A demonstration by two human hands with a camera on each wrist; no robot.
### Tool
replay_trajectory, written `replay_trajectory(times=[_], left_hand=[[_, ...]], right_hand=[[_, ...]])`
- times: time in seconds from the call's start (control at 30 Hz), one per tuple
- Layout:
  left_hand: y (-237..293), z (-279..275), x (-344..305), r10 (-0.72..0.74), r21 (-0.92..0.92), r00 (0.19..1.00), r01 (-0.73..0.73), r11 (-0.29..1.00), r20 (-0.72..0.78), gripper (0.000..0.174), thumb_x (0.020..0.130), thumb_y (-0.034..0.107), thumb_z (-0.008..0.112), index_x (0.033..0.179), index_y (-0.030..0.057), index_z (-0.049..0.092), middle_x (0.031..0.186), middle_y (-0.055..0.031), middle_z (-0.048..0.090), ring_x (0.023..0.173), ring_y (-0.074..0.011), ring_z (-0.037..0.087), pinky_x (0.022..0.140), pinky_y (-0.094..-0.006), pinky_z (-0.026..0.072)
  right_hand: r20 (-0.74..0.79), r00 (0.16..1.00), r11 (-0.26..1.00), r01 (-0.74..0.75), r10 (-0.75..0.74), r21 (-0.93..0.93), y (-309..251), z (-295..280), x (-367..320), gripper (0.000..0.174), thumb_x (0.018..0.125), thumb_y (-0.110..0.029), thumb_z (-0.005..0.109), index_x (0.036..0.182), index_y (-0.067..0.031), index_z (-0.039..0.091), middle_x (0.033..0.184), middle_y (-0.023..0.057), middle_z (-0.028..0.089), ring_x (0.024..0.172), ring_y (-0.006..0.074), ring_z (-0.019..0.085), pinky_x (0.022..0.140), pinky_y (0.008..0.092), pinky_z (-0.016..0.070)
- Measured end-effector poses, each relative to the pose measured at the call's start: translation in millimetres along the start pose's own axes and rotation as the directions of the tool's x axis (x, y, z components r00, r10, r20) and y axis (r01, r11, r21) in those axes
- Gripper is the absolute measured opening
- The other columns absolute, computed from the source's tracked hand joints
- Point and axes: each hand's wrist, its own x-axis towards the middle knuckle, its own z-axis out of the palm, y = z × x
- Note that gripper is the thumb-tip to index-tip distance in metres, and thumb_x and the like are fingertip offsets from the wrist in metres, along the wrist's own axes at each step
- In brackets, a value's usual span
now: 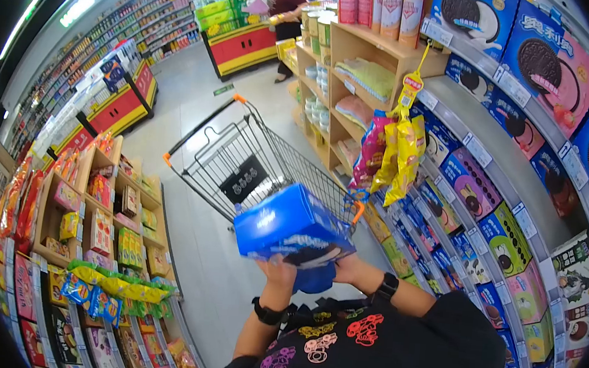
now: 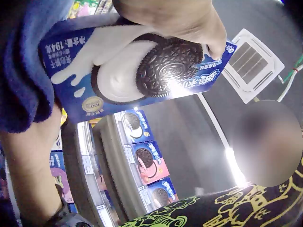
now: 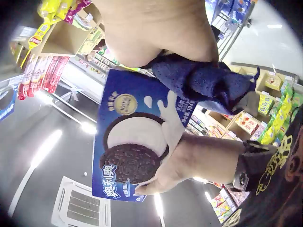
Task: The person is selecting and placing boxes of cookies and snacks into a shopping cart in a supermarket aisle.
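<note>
A blue Oreo cookie box [image 1: 270, 224] is held up in front of the chest, over the cart's near end in the head view. My left hand [image 1: 278, 272] grips it by one end. In the left wrist view, that hand's thumb lies across the front of the box [image 2: 118, 82], which pictures a cookie and cream. At the opposite end, my right hand [image 1: 353, 269] holds a dark blue cloth [image 3: 194, 82] bunched against the box. The cloth hides part of that end and some of the right fingers.
A wire shopping cart [image 1: 261, 160] stands ahead in the aisle. Shelves of Oreo boxes [image 1: 477, 179] line the right, with yellow snack bags [image 1: 402, 151] hanging there. A wooden snack rack [image 1: 59, 233] is on the left. Another person [image 1: 285, 15] stands farther back.
</note>
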Motion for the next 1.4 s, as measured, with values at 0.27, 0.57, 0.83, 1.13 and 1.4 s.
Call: replay_trajectory(times=[0.27,0.57,0.83,1.13,1.4], left_hand=[[29,31,42,-0.336,-0.333,0.932,0.277,0.901,-0.133,0.059,0.094,0.053,0.034,0.135,0.0096,0.037,0.133,-0.0099,0.046,0.119,-0.0267,0.048,0.1,-0.0429,0.0395],[27,32,49,-0.437,-0.476,0.898,0.361,0.802,-0.056,0.053,0.098,0.05,0.031,0.135,0.0138,0.039,0.133,-0.0054,0.048,0.119,-0.0235,0.049,0.1,-0.0403,0.0396],[13,32,39,-0.538,-0.44,0.841,0.461,0.77,-0.061,0.057,0.096,0.054,0.03,0.134,0.0134,0.04,0.127,-0.0052,0.052,0.112,-0.0212,0.052,0.095,-0.036,0.0441],[4,23,33,-0.445,0.019,0.891,0.448,0.894,-0.085,0.062,0.097,0.053,0.029,0.141,0.0101,0.028,0.128,-0.0092,0.05,0.112,-0.0204,0.053,0.094,-0.0338,0.0455],[20,35,25,-0.483,0.167,0.875,0.474,0.865,0.02,0.09,0.084,0.062,0.051,0.147,0.018,0.005,0.13,-0.0186,0.045,0.109,-0.0255,0.057,0.082,-0.0376,0.0555]], right_hand=[[-0.072,0.99,0.974,0.106,-0.123,-0.199,-24,24,-18,0.042,0.097,-0.03,0.045,0.129,-0.0028,0.048,0.126,0.0122,0.056,0.111,0.0221,0.057,0.097,0.0371,0.0452],[-0.123,0.954,0.724,0.121,-0.275,-0.679,-32,53,-37,0.039,0.097,-0.02,0.045,0.132,-0.0011,0.046,0.12,0.0075,0.058,0.103,0.0126,0.059,0.09,0.0277,0.0479],[-0.073,0.99,0.854,0.068,-0.122,-0.515,-23,18,-27,0.044,0.095,-0.022,0.05,0.134,-0.0023,0.042,0.123,0.0091,0.057,0.106,0.0144,0.058,0.091,0.0302,0.0496],[-0.072,0.997,0.904,-0.036,0.006,-0.426,-17,19,-33,0.049,0.093,-0.028,0.056,0.133,-0.0023,0.043,0.123,0.009,0.057,0.106,0.0157,0.059,0.091,0.0309,0.0501],[-0.041,0.998,0.781,0.006,-0.04,-0.625,-16,27,-36,0.062,0.086,-0.024,0.067,0.136,-0.0031,0.038,0.127,0.0084,0.053,0.114,0.0158,0.052,0.099,0.0333,0.0422]])
